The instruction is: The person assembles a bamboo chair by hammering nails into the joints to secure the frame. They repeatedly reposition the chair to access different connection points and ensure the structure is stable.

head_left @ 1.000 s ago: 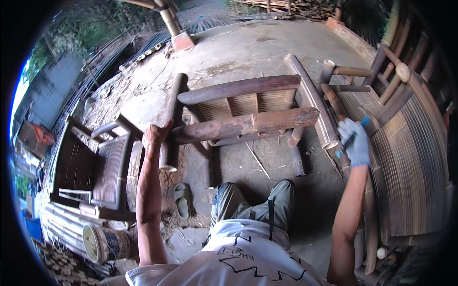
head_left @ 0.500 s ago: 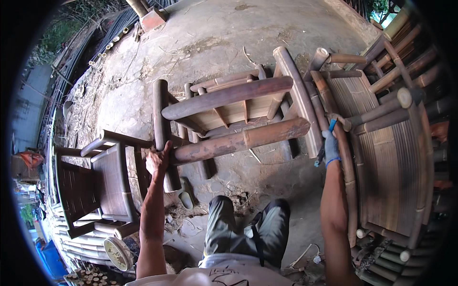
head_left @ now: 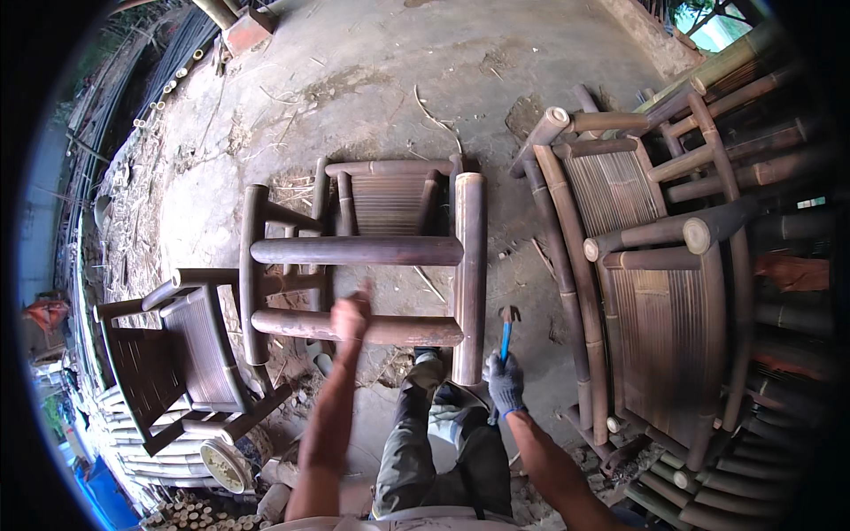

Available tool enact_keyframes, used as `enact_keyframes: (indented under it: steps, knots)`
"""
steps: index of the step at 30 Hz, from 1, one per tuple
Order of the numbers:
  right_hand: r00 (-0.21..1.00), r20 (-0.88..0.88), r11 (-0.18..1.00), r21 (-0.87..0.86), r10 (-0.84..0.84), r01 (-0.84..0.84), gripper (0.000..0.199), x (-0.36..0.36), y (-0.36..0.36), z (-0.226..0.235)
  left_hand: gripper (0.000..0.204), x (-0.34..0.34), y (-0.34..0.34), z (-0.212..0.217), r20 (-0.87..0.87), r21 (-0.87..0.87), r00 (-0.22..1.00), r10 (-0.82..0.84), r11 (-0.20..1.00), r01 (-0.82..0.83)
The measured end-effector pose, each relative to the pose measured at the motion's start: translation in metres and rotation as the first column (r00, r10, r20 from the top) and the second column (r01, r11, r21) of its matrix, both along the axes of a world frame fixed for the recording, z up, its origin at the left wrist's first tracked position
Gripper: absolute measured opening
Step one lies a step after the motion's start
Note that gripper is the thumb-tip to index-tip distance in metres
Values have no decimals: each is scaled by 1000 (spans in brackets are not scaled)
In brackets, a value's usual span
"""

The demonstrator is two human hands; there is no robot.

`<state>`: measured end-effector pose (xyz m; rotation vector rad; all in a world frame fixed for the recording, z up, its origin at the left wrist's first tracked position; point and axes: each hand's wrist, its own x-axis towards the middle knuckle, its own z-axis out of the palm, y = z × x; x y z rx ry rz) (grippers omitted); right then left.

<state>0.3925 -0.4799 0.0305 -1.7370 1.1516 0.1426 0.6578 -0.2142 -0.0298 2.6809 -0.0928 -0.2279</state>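
Observation:
A dark brown bamboo chair point(head_left: 359, 250) stands in front of me, its thick rails and posts facing me and a slatted panel point(head_left: 387, 203) on its far side. My left hand point(head_left: 351, 317) is bare and smeared by motion over the near rail; whether it touches the rail I cannot tell. In my right hand point(head_left: 506, 382), which wears a grey glove, is a hammer point(head_left: 506, 336) with a blue handle. The hammer points away from me, metal head at the far end, just right of the chair's right post point(head_left: 470, 274).
A smaller bamboo chair point(head_left: 199, 345) stands at the left, beside a round container point(head_left: 223, 466) and stacked bamboo poles. Larger bamboo seats point(head_left: 660, 336) crowd the right side. Straw and chips litter the concrete floor point(head_left: 381, 97). A brick-based post point(head_left: 248, 31) rises at the far left.
The chair has gone from tilted to level and nearer me. My left hand has left its left post, moving right. My right hand with the hammer has come left and nearer.

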Motion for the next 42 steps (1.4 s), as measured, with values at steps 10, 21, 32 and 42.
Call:
enact_keyframes:
  steps: [10,21,32,42]
  knots:
    - [832,117,778,-443,542,-444,35,196,-158,83,73,54,-269,68,16,73,999,39,997,-40]
    - [680,-113,567,-462,725,-682,27,289,-194,54,70,61,-284,59,-87,92,996,-11,996,19]
    - [715,-43,624,-454,698,-636,32,294,-188,56,68,67,-286,52,73,64,997,4,998,-9]
    - [667,-231,509,-487,709,-710,46,291,-188,35,66,65,-286,54,108,42,994,-25,999,20]
